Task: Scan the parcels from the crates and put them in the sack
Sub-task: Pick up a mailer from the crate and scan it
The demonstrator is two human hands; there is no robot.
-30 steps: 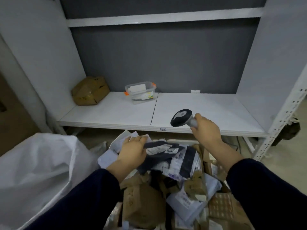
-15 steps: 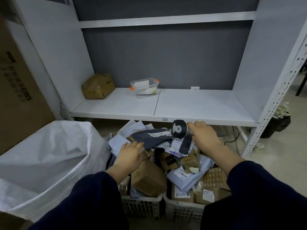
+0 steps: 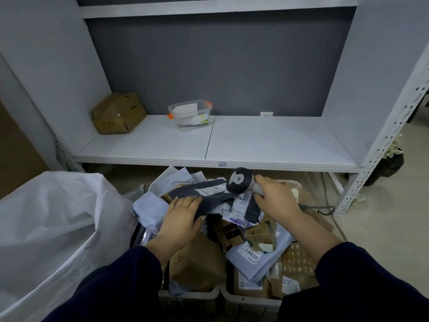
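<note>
Two grey crates (image 3: 189, 296) stand side by side on the floor, heaped with brown boxes and pale mailer bags. My left hand (image 3: 180, 217) grips the near end of a dark grey parcel bag (image 3: 204, 195) with a white label, held over the heap. My right hand (image 3: 274, 201) holds a barcode scanner (image 3: 240, 181), its dark head just above the label end of that bag. The white woven sack (image 3: 53, 226) stands open at the left of the crates.
A white shelf (image 3: 267, 145) runs behind the crates, with a crushed brown box (image 3: 117, 113) and a clear plastic tub (image 3: 189, 115) on it. The shelf's perforated steel post (image 3: 380, 147) stands at the right. A cable (image 3: 325, 208) trails across the floor.
My right hand brought the scanner down from above the shelf edge to the dark bag's label. My left hand kept hold of the bag. The camera view pulled back and then closer.
</note>
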